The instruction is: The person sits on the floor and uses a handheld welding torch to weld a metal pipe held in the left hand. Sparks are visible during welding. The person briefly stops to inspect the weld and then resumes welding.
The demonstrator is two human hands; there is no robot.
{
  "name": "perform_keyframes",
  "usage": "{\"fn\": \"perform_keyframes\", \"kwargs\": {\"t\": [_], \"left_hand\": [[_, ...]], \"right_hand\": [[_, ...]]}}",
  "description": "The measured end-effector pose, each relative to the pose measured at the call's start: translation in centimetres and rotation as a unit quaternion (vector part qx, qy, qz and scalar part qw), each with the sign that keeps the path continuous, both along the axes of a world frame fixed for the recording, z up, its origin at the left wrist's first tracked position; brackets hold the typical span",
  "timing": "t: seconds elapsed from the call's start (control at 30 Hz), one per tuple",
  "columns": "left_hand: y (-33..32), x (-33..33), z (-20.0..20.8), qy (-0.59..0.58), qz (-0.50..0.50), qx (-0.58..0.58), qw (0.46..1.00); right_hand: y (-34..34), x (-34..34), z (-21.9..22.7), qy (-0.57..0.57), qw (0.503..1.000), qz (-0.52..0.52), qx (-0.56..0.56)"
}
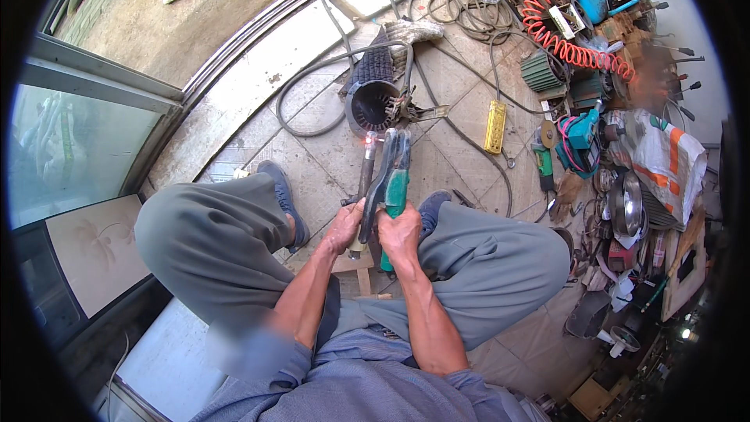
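My left hand [344, 227] is closed round a dark rod-shaped tool [366, 176], held upright with its metal end away from me. A red-orange glow shows at that end. Beside it, my right hand [399, 231] grips a green-and-black welding electrode holder [396, 180]. Its jaws reach close to the rod's glowing end; whether they touch is too small to tell. Just beyond both tips, a dark ribbed motor housing [372, 70] lies on its side. Its round open end faces me, and copper-coloured wires [406, 105] stick out beside it.
Black cables [312, 68] loop over the tiled floor. A yellow power strip [495, 126] lies to the right. Angle grinders [579, 133], a red coiled hose [547, 35] and a white sack [660, 160] crowd the right side. A glass door [82, 133] stands at left.
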State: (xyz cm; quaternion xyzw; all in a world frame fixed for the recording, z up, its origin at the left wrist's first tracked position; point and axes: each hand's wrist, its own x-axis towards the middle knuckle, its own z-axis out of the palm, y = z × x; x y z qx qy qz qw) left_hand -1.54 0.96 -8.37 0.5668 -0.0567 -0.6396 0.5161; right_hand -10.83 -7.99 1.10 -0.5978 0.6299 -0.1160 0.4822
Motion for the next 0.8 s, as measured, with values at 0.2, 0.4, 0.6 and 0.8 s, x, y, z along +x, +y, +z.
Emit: {"fn": "perform_keyframes", "kwargs": {"t": [0.2, 0.4, 0.6, 0.8], "left_hand": [[0.2, 0.1, -1.0, -0.049, -0.020, 0.029, 0.998], [0.0, 0.1, -1.1, -0.043, -0.024, 0.025, 0.998], [-0.1, 0.3, -0.5, -0.035, -0.028, 0.031, 0.998], [0.2, 0.5, -0.9, -0.045, -0.038, 0.039, 0.998]], "right_hand": [[0.0, 0.2, 0.3, 0.004, 1.000, -0.003, 0.012], [0.3, -0.5, -1.6, -0.034, 0.999, -0.012, -0.021], [0.3, -0.4, -1.7, -0.023, 0.999, -0.003, -0.022], [0.0, 0.2, 0.2, -0.002, 1.000, -0.001, 0.028]]}}
